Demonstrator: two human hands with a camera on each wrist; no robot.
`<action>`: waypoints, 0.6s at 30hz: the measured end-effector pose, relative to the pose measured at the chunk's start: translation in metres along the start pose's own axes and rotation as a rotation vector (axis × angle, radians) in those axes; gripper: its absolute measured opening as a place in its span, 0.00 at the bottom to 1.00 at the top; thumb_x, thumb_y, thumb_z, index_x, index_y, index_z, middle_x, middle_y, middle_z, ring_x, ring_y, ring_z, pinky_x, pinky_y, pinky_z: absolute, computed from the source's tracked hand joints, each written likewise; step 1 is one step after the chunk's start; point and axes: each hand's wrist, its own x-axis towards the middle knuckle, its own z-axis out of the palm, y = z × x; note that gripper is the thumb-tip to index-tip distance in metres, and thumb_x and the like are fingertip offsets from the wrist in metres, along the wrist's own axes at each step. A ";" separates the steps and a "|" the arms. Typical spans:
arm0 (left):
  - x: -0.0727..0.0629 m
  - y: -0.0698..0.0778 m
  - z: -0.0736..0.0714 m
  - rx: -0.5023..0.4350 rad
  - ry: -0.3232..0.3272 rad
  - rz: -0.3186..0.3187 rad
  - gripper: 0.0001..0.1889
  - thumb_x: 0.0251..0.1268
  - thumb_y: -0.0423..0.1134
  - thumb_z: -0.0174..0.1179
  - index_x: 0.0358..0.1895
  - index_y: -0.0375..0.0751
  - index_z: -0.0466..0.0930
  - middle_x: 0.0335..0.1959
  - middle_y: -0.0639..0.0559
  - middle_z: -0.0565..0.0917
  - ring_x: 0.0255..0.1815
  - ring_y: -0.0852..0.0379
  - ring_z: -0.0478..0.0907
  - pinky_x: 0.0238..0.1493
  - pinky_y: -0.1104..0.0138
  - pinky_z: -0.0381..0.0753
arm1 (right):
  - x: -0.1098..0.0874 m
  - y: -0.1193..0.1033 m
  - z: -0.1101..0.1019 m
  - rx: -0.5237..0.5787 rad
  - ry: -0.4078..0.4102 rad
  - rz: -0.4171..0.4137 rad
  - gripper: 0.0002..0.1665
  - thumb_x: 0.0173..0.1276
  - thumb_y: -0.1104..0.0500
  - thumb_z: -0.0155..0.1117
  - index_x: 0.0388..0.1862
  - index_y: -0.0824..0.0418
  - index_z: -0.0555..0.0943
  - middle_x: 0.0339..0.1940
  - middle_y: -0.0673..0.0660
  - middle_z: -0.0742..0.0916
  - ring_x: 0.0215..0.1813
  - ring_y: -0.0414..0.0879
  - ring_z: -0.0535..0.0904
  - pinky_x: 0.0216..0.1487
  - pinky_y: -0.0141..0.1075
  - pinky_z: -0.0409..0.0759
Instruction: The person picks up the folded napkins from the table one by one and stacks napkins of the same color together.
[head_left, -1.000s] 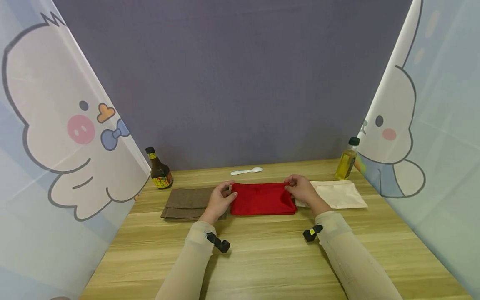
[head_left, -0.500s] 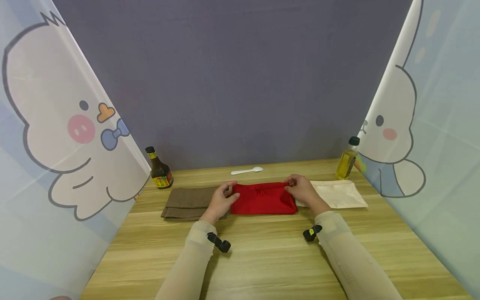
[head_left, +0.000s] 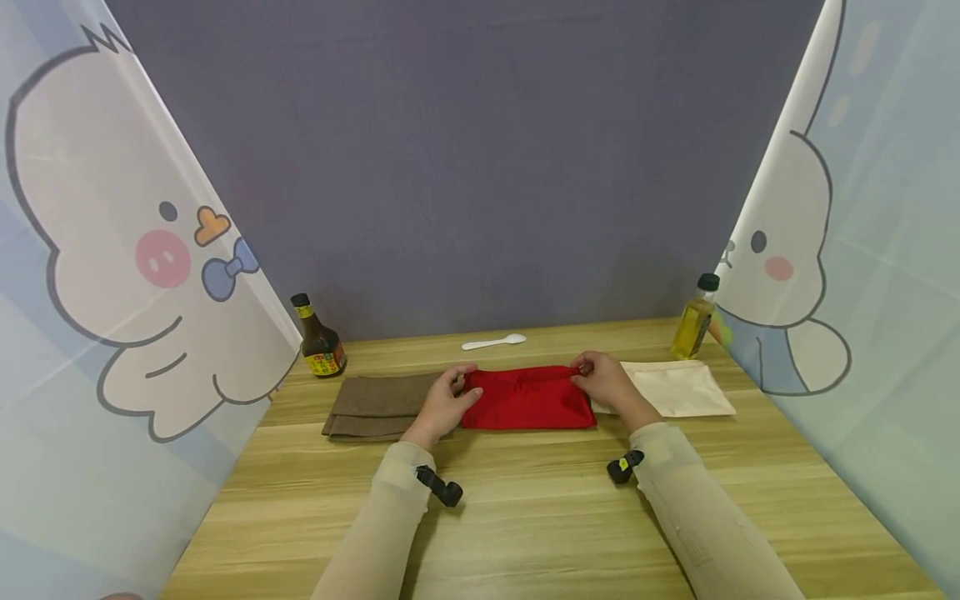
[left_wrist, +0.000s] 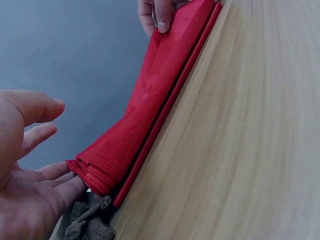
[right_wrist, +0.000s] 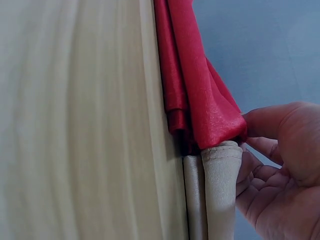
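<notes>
A folded red cloth [head_left: 528, 402] lies between my two hands, in the middle of the table. At its left end my left hand [head_left: 441, 408] has thumb and index finger spread off the fabric; in the left wrist view the other fingers [left_wrist: 62, 187] reach straight against the cloth's end. My right hand [head_left: 607, 386] pinches the far right corner, the thumb [right_wrist: 267, 120] on the fabric in the right wrist view. Under the left hand is a folded brown cloth [head_left: 378, 402]. A folded cream cloth [head_left: 686, 390] lies by the right hand, meeting the red one's right end.
Behind the cloths a white spoon [head_left: 493, 342] lies on the wooden table [head_left: 540, 517]. A dark sauce bottle [head_left: 322, 346] stands at the back left, an oil bottle [head_left: 693, 325] at the back right. A grey backdrop [head_left: 480, 183] rises behind, with printed curtains at both sides.
My left hand has shifted slightly right and its thumb has come away from the red cloth's corner. The cloth's far edge has settled a little; the right hand is nearly still.
</notes>
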 end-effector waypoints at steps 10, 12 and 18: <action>-0.001 0.002 0.001 0.003 0.001 -0.004 0.25 0.77 0.39 0.64 0.74 0.50 0.74 0.80 0.44 0.64 0.80 0.36 0.60 0.72 0.44 0.70 | -0.002 -0.002 -0.003 0.025 -0.013 0.008 0.14 0.71 0.64 0.65 0.55 0.62 0.86 0.48 0.59 0.86 0.52 0.56 0.81 0.54 0.51 0.81; 0.000 0.002 0.001 0.009 0.001 0.000 0.25 0.77 0.39 0.64 0.74 0.50 0.73 0.79 0.44 0.66 0.79 0.37 0.61 0.72 0.45 0.70 | -0.002 -0.001 -0.003 0.033 -0.014 0.009 0.15 0.70 0.65 0.64 0.55 0.63 0.86 0.49 0.59 0.86 0.52 0.56 0.81 0.54 0.51 0.81; 0.001 0.001 0.003 0.025 0.002 0.031 0.25 0.76 0.38 0.64 0.74 0.48 0.73 0.77 0.45 0.70 0.78 0.38 0.64 0.73 0.43 0.67 | -0.001 0.000 -0.004 0.041 -0.015 0.010 0.16 0.69 0.67 0.64 0.54 0.64 0.85 0.49 0.60 0.86 0.53 0.56 0.81 0.53 0.50 0.81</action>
